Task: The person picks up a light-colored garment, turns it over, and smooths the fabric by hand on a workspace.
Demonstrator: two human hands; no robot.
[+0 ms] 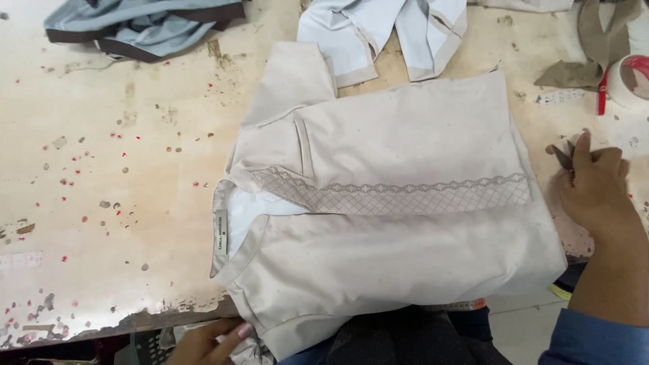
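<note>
A cream jacket (378, 223) lies flat on the worn, paint-flecked table (101, 169), its collar toward the left, a sleeve folded up above it and a band of lattice trim running across the middle — the lower edge hangs over the table's near side. The left hand (206, 341) sits below the jacket's collar end, under the table edge, fingers curled on the fabric there; how firmly it grips I cannot tell. To the right of the jacket the right hand (595, 186) rests at its hem, fingers bent, pinching small snips (562, 157). Above the jacket lie a blue-grey garment (145, 27), a pale garment (378, 34) and — farther right — a tape roll (629, 81).
</note>
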